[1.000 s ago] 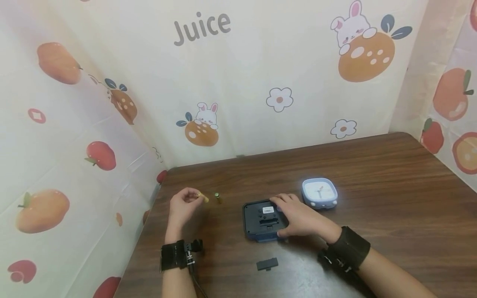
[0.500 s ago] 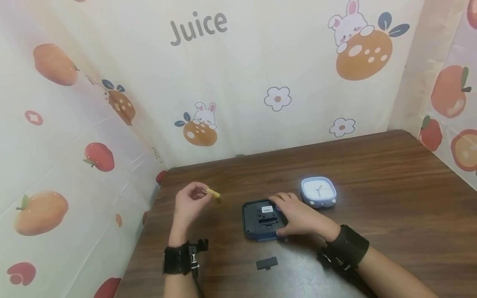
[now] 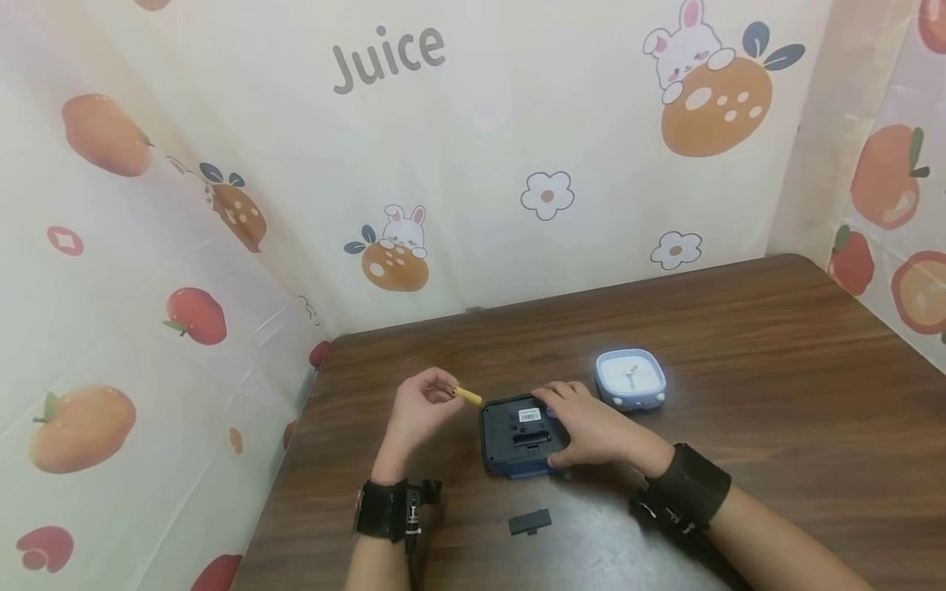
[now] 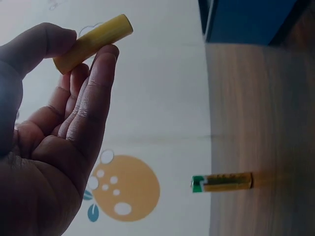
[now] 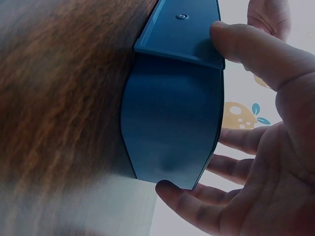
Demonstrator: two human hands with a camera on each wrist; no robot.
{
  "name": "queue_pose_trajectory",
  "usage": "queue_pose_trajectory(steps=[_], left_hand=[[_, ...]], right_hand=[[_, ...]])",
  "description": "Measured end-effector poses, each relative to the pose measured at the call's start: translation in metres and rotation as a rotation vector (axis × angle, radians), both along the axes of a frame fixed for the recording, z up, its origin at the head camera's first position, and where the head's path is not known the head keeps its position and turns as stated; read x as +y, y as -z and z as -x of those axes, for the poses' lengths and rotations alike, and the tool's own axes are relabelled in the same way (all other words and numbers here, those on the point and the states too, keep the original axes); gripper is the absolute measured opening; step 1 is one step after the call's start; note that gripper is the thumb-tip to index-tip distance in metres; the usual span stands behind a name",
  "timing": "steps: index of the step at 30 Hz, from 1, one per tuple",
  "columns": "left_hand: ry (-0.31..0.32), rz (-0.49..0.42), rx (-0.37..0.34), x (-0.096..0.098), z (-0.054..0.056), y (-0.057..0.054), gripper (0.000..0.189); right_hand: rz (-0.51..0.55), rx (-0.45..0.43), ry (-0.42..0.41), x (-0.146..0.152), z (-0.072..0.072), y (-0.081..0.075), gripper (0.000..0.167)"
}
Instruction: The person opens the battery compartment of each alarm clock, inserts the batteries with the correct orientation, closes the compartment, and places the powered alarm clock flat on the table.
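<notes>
Fingers (image 4: 97, 93) of the left hand (image 3: 420, 410) are bent and pinch 1 yellow battery (image 4: 93, 44) against the thumb, near the corner of the dark blue device (image 3: 502, 443), which lies back side up on the table (image 3: 783, 345), its side gripped by the right hand (image 3: 595, 428). Already the small cover (image 3: 530, 522) is off, lying apart; the slot (image 3: 532, 439) shows no battery, so filling it and returning the cover seem not yet done. Also 1 green-ended battery (image 4: 224, 182) stands unused on the table.

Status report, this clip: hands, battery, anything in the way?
Right hand holds dark device. Left hand pinches yellow battery, outside the device's slot. Cover lies loose on table; nothing seen blocking slot.
</notes>
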State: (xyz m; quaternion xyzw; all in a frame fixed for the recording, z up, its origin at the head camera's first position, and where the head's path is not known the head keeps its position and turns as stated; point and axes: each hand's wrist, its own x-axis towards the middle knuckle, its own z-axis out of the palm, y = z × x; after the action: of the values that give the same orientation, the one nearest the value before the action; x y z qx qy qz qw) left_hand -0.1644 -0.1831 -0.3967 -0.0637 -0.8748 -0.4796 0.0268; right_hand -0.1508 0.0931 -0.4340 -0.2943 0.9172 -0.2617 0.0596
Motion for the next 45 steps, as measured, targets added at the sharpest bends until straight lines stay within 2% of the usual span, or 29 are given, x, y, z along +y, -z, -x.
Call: queue_pose_trajectory(steps=[1, 5, 12, 22, 25, 34, 45], left_hand=[[0.009, -0.003, -0.001, 0.0, 0.003, 0.006, 0.014], [0.049, -0.008, -0.021, 0.005, 0.003, 0.009, 0.014], [0.113, 0.039, -0.069, 0.017, 0.002, 0.016, 0.015], [0.215, 0.027, -0.097, 0.035, -0.002, 0.022, 0.019], [0.224, 0.045, -0.121, 0.039, -0.003, 0.023, 0.019], [0.259, 0.088, -0.094, 0.046, -0.006, 0.023, 0.018], [0.328, 0.137, -0.125, 0.054, -0.008, 0.027, 0.018]], right_hand=[[-0.001, -0.001, 0.0, 0.0, 0.0, 0.0, 0.095], [-0.005, -0.003, -0.001, 0.001, 0.001, 0.0, 0.095], [-0.005, -0.029, 0.004, 0.001, 0.001, 0.001, 0.094], [-0.001, -0.032, 0.002, 0.001, 0.002, 0.0, 0.094], [-0.004, -0.033, 0.003, 0.001, 0.002, -0.001, 0.094], [-0.011, -0.035, 0.004, 0.001, 0.002, -0.001, 0.094], [-0.008, -0.038, -0.005, 0.001, 0.003, 0.001, 0.092]])
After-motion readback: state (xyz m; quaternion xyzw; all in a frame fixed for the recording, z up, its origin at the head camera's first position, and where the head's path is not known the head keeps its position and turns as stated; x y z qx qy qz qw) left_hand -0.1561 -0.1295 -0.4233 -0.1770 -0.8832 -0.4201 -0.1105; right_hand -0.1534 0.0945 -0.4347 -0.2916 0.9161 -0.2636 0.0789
